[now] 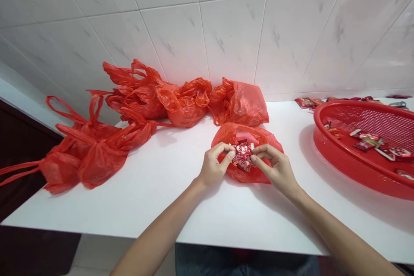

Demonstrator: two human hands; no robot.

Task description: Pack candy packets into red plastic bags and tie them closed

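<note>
Hands [215,164] [274,166] pinching red packet [243,152] over open bag [258,136], bare table [181,207] in front.

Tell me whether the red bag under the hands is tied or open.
Open. The red bag lies spread on the table, mouth gaping, while left hand and right hand pinch small packets over it.

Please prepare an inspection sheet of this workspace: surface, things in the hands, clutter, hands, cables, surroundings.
Surface: white table, smooth.
Things in the hands: small red packets, held over an open red bag.
Clutter: tied red bags at left and more red bags by the wall; red basket at right with a few packets inside; loose packets behind it.
Hands: left hand and right hand both pinch the packets.
Cables: nothing seen.
Surroundings: white tiled wall.
</note>
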